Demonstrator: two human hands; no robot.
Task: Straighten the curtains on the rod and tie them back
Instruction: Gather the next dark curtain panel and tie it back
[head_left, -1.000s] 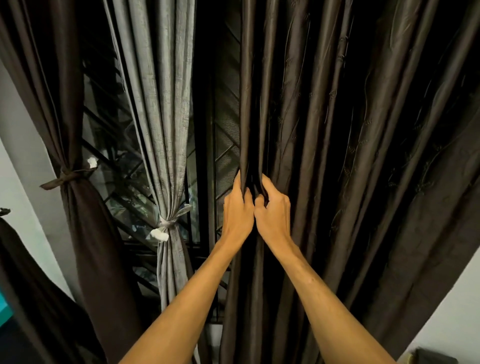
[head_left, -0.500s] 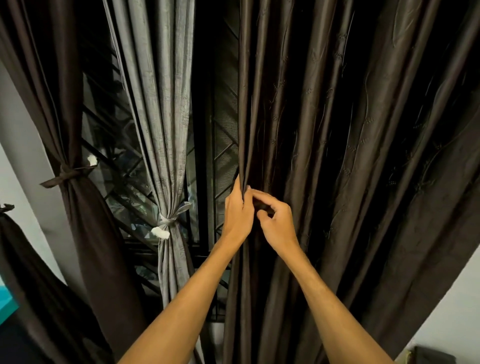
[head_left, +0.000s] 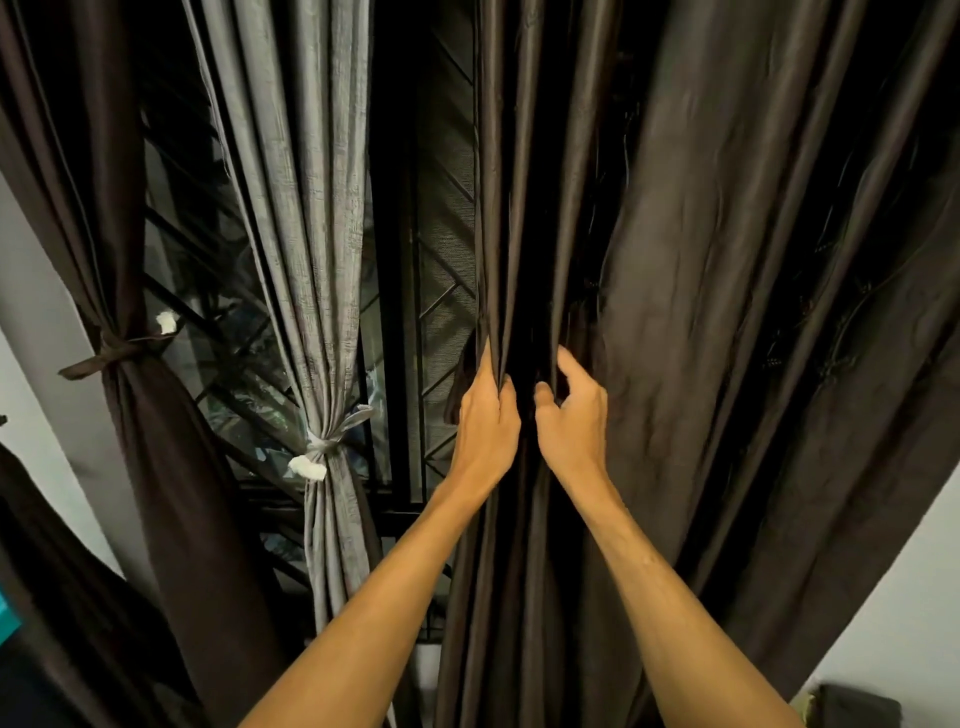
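- Two bare forearms are raised from 6 o'clock toward the middle of the view, wrists close together and the backs of both hands turned to the camera.
- The left hand (head_left: 485, 421) is wrapped round the leading edge of the loose brown curtain (head_left: 727, 312); its fingers are curled over a bunch of narrow pleats and its thumb is laid along the outer fold.
- The right hand (head_left: 571, 415) is held just beside it, at 3 o'clock from it, with a dark gap between the two. Its forefinger is hooked up against a fold and its thumb is raised below; whether cloth is pinched between them cannot be told.
- The loose brown curtain is hung from 12 o'clock down to 6 o'clock and is spread out toward 3 o'clock, untied.
- A grey curtain (head_left: 311, 208) is seen toward 10 o'clock, gathered by a pale tie (head_left: 324, 441).
- A second brown curtain (head_left: 156, 467) is seen at 9 o'clock, cinched by a brown band (head_left: 111, 353).
- A dark window grille (head_left: 447, 260) is exposed between the grey curtain and the loose brown one.
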